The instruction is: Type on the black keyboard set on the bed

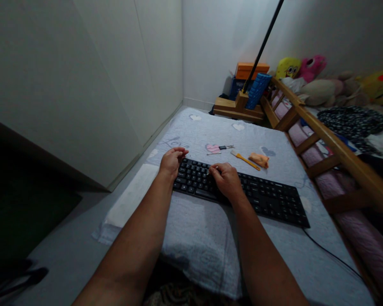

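A black wired keyboard [268, 193] lies across a pale blue-grey quilt [210, 136]. My left hand [171, 160] rests at the keyboard's left end, fingers curled over its far corner, gripping it. My right hand [226, 179] sits on the keys left of the middle, fingers pinched on a thin light-coloured tool whose tip pokes out toward the left. Beyond the keyboard lie a pink item with a small dark-handled tool [217, 148], an orange-handled brush [245, 160] and an orange cloth [259, 160].
The keyboard's cable [332, 254] runs off to the right. A wooden bed rail [319, 127] borders the right side, with plush toys [309, 70] behind it. A white wall [83, 76] stands on the left. Boxes and a blue roller [258, 90] sit at the far end.
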Available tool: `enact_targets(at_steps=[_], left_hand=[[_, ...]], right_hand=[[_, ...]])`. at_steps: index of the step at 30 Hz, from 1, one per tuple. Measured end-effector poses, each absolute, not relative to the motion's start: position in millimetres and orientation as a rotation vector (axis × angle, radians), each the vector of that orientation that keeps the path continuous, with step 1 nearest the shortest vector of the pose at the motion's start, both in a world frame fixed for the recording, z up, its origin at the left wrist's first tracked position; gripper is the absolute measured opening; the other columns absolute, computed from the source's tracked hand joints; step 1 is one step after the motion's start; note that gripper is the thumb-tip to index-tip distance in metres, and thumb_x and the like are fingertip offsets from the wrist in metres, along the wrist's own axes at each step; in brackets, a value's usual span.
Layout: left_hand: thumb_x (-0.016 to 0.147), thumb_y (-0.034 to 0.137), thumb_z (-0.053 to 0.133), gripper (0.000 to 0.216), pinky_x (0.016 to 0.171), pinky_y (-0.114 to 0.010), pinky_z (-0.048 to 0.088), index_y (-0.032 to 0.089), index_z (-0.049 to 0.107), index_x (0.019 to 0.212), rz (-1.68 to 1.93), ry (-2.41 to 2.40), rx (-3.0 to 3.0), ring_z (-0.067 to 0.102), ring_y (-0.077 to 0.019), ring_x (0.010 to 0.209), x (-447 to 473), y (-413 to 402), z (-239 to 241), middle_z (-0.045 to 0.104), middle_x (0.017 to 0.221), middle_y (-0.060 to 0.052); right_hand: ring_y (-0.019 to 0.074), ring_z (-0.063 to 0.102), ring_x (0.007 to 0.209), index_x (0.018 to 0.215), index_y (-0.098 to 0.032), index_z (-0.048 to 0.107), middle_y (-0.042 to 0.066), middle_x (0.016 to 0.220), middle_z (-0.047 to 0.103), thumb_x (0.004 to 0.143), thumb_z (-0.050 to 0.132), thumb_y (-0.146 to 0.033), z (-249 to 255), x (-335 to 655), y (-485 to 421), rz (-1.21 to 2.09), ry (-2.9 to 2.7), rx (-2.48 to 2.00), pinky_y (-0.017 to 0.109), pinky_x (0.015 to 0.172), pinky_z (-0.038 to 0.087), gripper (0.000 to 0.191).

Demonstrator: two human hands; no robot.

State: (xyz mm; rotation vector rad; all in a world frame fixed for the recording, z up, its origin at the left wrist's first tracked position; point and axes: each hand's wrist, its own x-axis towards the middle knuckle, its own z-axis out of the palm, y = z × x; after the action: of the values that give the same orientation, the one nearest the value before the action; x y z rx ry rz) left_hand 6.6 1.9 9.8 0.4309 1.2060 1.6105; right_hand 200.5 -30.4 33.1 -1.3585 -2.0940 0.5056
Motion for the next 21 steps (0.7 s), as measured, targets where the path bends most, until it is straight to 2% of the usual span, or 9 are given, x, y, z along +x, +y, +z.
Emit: enact_targets(at_steps=[12, 21], left_hand=[[0.061, 0.003, 0.051, 0.016, 0.072, -0.023, 0.044, 0.014, 0.059, 0.070, 1.611, 1.205, 0.437, 0.061, -0.0110, 0.068, 5.3, 3.9, 5.9, 0.066, 0.068, -0.004], [0.061, 0.004, 0.051, 0.016, 0.074, -0.024, 0.045, 0.015, 0.059, 0.070, 1.609, 1.211, 0.451, 0.061, -0.0112, 0.068, 5.0, 3.4, 5.8, 0.066, 0.069, -0.003]], right_hand=[[0.0170, 0.060, 0.074, 0.067, -0.019, 0.066, 0.004, 0.073, 0.069, 0.083, 0.050, -0.021, 38.5, 200.1, -32.7, 0.598, -2.161, -1.282, 0.026, 0.070, 0.039, 0.023], [0.0147, 0.059, 0.070, 0.068, -0.019, 0.066, 0.002, 0.069, 0.068, 0.084, 0.049, -0.022, 37.9, 202.7, -30.4, 0.667, -2.191, -1.242, 0.025, 0.069, 0.039, 0.024]])
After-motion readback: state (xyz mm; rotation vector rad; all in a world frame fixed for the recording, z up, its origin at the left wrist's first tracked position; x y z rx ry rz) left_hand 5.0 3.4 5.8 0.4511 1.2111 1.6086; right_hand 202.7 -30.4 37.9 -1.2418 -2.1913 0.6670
